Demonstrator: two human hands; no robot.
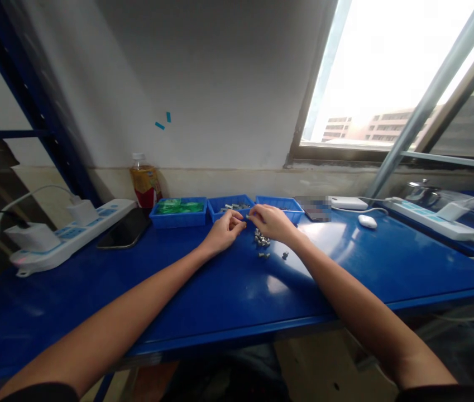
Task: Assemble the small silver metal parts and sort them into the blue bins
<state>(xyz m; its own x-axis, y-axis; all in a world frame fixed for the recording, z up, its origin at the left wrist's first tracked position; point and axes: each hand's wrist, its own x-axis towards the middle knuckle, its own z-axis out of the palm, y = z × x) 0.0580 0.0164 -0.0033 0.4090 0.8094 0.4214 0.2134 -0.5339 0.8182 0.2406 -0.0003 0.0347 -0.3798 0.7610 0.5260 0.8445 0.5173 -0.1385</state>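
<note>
My left hand [224, 230] and my right hand [273, 221] meet above the blue tabletop, fingertips pinched and facing each other. A tiny metal piece shows at the right fingertips; its kind is too small to tell. Whatever the left fingers pinch is hidden. Below the right hand lies a pile of small metal screw-like parts [263, 240], with a few loose ones [285, 255] nearer the front. Just behind the hands stand a middle blue tray [215, 214] with metal pieces and a right blue tray [296, 215], its contents mostly hidden by my right hand.
At the left, a blue tray [178, 220] holds green packets [180, 206]. A drink bottle [144, 181], a phone [124, 230] and a power strip [75, 237] stand beyond it. To the right are a dark flat item [317, 209], a white earbud case [367, 221] and another power strip [433, 219].
</note>
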